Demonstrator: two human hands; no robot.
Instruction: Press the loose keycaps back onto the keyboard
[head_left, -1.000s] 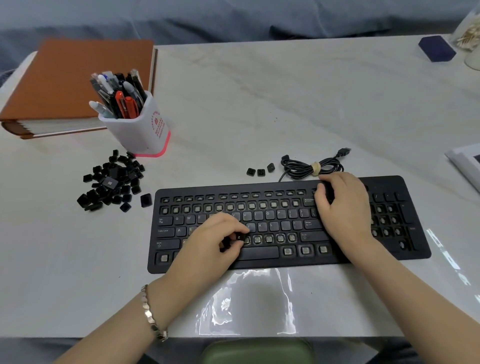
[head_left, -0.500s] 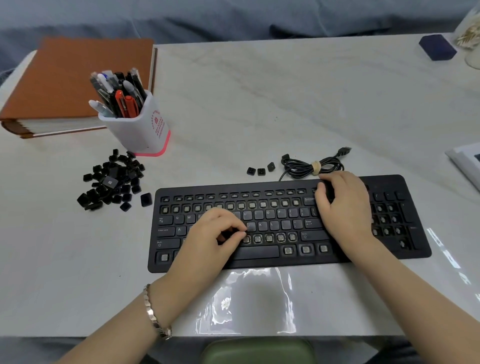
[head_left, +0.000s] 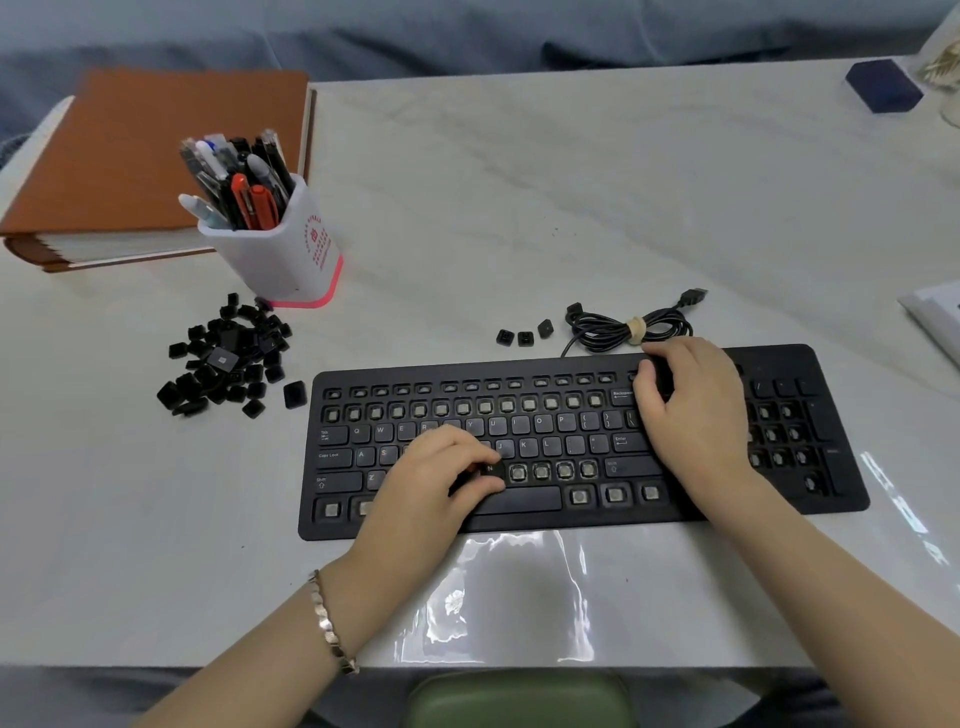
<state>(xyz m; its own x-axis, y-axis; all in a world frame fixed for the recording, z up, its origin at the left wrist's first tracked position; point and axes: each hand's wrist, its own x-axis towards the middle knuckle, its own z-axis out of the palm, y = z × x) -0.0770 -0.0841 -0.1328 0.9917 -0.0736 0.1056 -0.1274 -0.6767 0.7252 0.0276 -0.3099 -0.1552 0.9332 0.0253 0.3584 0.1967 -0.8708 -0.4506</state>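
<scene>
Pinching the N keycap (head_left: 491, 469) at the keyboard's (head_left: 467, 373) bottom letter row, the left hand (head_left: 436, 483) curled round it; the right hand (head_left: 693, 410) gripped the keyboard's far edge, while loose keycaps (head_left: 223, 358) lay heaped on the desk (head_left: 571, 208) left of the keyboard.

There is one wide-angle view, worn on the person's head. It looks forward and down from above the near edge of the tabletop (head_left: 519, 208), close over the keyboard (head_left: 800, 361). The left hand (head_left: 431, 483) and right hand (head_left: 696, 405) enter from the bottom edge. The tabletop's far edge bows near the top.
</scene>
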